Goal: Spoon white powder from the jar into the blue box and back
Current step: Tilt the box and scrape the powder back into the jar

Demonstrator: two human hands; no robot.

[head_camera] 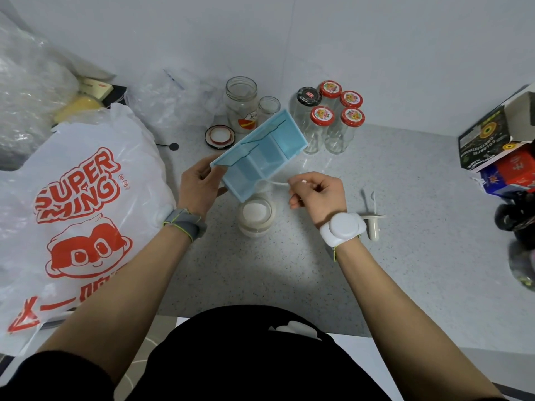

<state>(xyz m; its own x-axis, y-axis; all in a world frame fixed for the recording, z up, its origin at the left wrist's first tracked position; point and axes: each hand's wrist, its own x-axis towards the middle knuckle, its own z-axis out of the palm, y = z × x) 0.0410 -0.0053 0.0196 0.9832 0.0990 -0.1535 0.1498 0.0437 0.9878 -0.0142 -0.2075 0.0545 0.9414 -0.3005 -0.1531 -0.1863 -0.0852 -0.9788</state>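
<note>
Both hands work above the open glass jar of white powder [256, 216]: the left hand [199, 185] grips the tilted, translucent blue compartment box [260, 154], long axis running seven to one o'clock. The right hand [318, 195], at three o'clock, pinches a thin white plastic spoon [279, 183] pointing nine o'clock toward the box's low corner, directly over the jar

The jar [256, 217] sits on the counter [405, 227], and the box [260, 157] hangs tilted right above it. Left of the jar lies the shopping bag [81, 212]; right of it, a spoon [373, 201]. Behind the jar stands a cluster of lidded jars [333, 117], with a loose lid [220, 136] behind and left.
</note>
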